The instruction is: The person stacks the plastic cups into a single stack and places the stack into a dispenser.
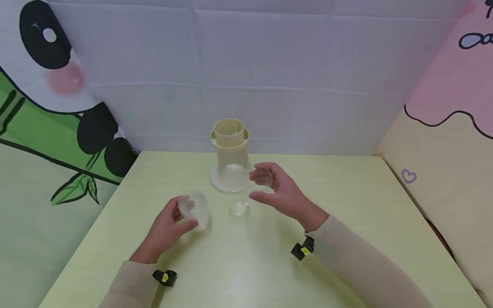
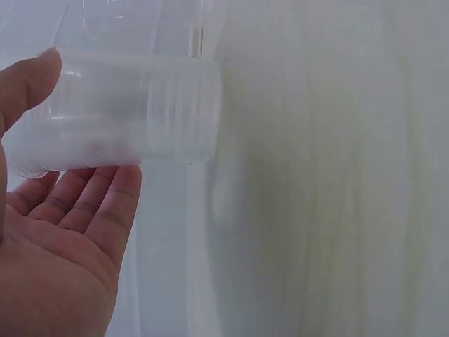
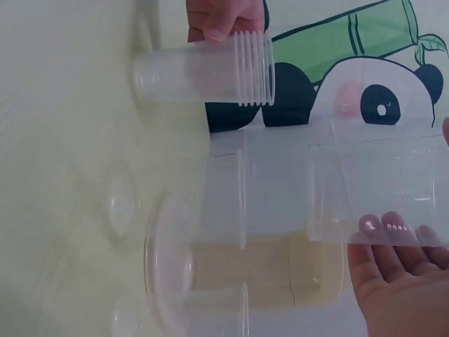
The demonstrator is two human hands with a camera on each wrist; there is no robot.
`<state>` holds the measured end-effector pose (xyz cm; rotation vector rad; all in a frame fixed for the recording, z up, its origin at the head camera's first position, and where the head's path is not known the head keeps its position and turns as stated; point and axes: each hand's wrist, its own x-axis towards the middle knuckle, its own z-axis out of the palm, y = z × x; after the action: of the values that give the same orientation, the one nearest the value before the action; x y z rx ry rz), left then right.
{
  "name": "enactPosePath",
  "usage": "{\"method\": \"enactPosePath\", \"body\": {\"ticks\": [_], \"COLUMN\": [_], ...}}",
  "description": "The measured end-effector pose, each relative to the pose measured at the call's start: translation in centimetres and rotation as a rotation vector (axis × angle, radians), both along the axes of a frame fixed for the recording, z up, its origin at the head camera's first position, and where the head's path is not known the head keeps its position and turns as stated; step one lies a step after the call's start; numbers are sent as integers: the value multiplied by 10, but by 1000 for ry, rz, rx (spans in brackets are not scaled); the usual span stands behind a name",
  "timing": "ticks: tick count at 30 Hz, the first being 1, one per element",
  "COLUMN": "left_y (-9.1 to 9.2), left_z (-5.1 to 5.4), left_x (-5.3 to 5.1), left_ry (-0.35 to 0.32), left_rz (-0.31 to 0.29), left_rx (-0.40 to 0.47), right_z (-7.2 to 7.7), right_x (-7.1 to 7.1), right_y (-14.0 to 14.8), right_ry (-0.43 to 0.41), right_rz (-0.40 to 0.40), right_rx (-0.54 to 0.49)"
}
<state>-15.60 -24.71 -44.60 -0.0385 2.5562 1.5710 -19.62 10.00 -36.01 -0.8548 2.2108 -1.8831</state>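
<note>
Fingers and thumb of the left hand (image 1: 163, 233) are curled round a stack of several clear cups (image 1: 194, 209); the right wrist view shows the stacked rims (image 3: 256, 69) at its top. The right hand (image 1: 286, 196) holds a clear cup (image 3: 379, 189) above the table, thumb on one side and fingers on the other. Between the hands a clear cup (image 3: 224, 200) stands rim up on the table, its base (image 1: 239, 208) showing in the head view. Part of another clear cup (image 3: 217, 316) shows at the right wrist view's lower edge.
Behind the cups stands a beige cylinder (image 1: 233, 156) with a smaller beige ring (image 1: 229, 139) in its top, on a round whitish base (image 1: 219, 182). A pale cloth (image 1: 269, 85) hangs behind the table (image 1: 346, 192); printed cloths flank it.
</note>
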Motion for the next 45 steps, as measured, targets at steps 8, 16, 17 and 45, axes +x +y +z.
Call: {"method": "enactPosePath", "body": {"ticks": [8,16,17,45], "left_y": [1,-1,-1,-1], "left_z": [1,8,8,9], "left_x": [2,3,3,-1], "left_ry": [22,19,14,3], "left_rz": [-18,-17,-15,-43], "left_rx": [-3,-18,-21,-34], "right_z": [9,25,26,19], "right_x": [-2,-13,-14,-8], "right_y": [-26,-60,-64,-136], "right_ry": [-34,-38,-40,-35], "right_rz": [50,67,71,165], "right_rx": [17,43,45,70]}}
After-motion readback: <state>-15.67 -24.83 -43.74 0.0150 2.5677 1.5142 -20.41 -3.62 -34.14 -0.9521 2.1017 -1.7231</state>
